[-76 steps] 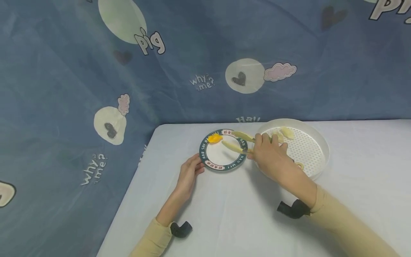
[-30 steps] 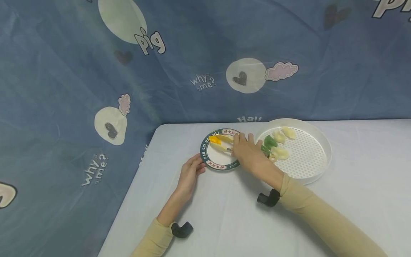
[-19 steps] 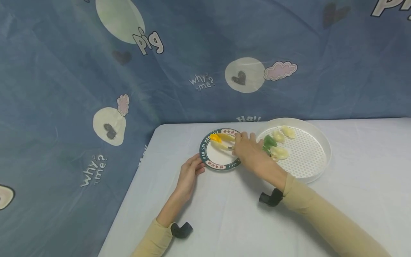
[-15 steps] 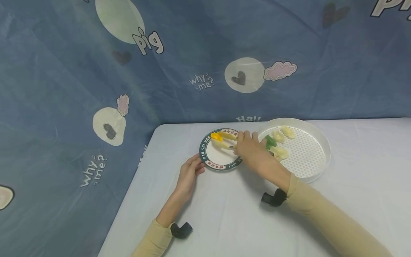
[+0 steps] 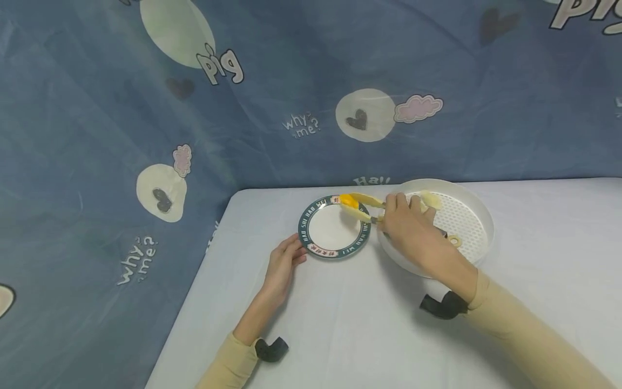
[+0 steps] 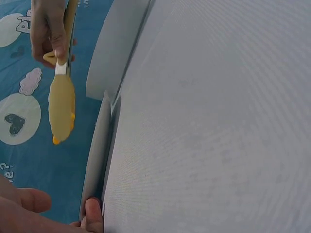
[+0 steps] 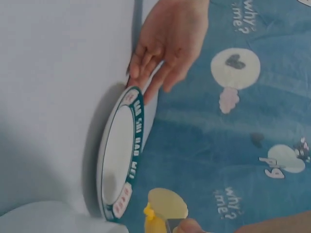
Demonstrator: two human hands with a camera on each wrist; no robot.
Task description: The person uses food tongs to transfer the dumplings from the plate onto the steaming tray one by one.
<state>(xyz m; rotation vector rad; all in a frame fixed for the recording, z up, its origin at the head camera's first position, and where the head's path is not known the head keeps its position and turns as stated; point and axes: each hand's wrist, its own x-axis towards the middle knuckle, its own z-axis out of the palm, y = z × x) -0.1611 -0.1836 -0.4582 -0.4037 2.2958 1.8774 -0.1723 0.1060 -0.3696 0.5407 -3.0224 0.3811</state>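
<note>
My right hand (image 5: 413,232) grips tongs (image 5: 367,200) with broad pale-yellow tips. Between those tips is a bright yellow piece (image 5: 347,201), knobbly in the right wrist view. In the left wrist view the tongs (image 6: 61,107) and the yellow piece (image 6: 57,140) hang raised above the plate's level. The small white plate (image 5: 332,229) has a green lettered rim and nothing on its white middle. At its near-left edge my left hand (image 5: 281,267) touches the rim with extended fingers, thumb apart.
A round white tray (image 5: 489,229) with a dimpled floor stands right of the plate, partly behind my right hand. Inside show a pale piece (image 5: 431,200) and a small ring (image 5: 454,241). A blue printed cloth (image 5: 291,156) hangs behind the white table.
The tongs have taken hold of the yellow piece at the plate's left and lifted it. It has moved right with my right hand, toward the tray. My left hand stays at the rim.
</note>
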